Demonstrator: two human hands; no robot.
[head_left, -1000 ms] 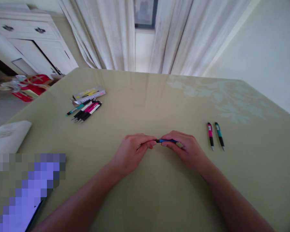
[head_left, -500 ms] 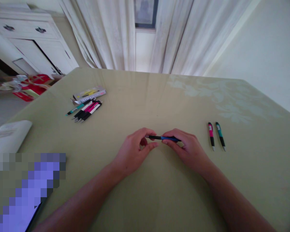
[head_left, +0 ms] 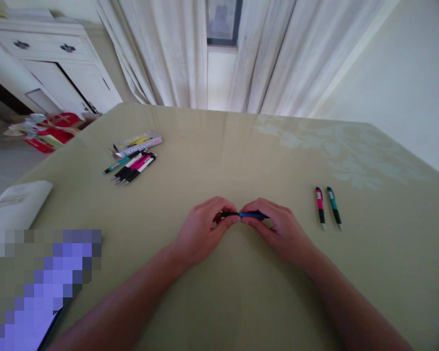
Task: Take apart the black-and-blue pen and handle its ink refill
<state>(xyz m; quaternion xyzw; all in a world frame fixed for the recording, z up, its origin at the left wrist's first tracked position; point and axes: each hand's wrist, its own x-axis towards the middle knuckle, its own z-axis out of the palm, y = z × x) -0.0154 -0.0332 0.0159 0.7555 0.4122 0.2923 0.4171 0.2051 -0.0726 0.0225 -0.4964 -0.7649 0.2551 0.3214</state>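
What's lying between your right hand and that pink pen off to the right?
Just bare table: nothing sits between the right hand and the pink pen, as the head view shows.

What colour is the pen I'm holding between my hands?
The pen is blue and black, seen best in the head view.
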